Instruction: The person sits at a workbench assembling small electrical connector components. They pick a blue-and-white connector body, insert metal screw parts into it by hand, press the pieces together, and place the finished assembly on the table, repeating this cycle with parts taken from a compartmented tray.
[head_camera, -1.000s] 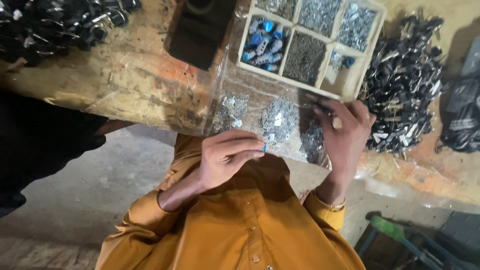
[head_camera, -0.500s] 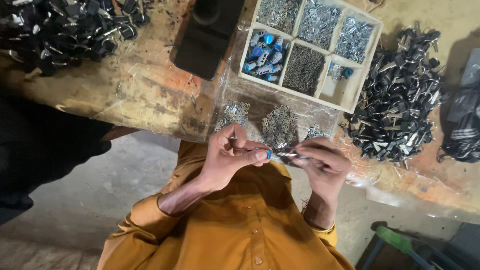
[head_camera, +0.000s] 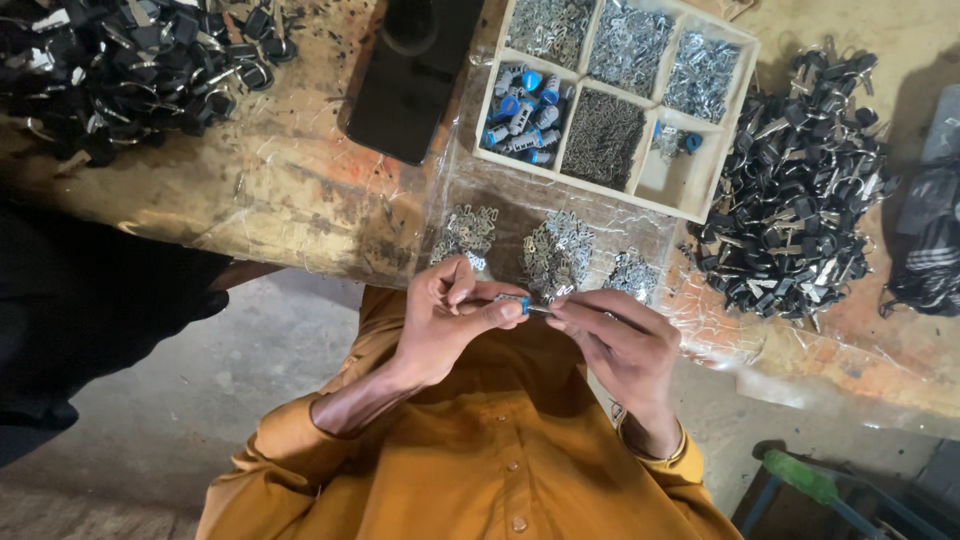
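Both hands now meet at the bench edge, right hand back from the tray | left hand pinches small blue-tipped part | right fingertips pinch thin metal piece against it | metal heaps just beyond.

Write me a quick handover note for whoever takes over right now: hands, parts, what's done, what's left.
Left hand: pinches a small blue-tipped metal cylinder.
Right hand: fingertips meet the cylinder's end; whether it holds a part is hidden.
Parts: wooden compartment tray ahead on the bench; three small silver metal piles on clear plastic before it; heap of black padlocks to the right.
Done: cylinder picked up.
Left: fitting appears unfinished.
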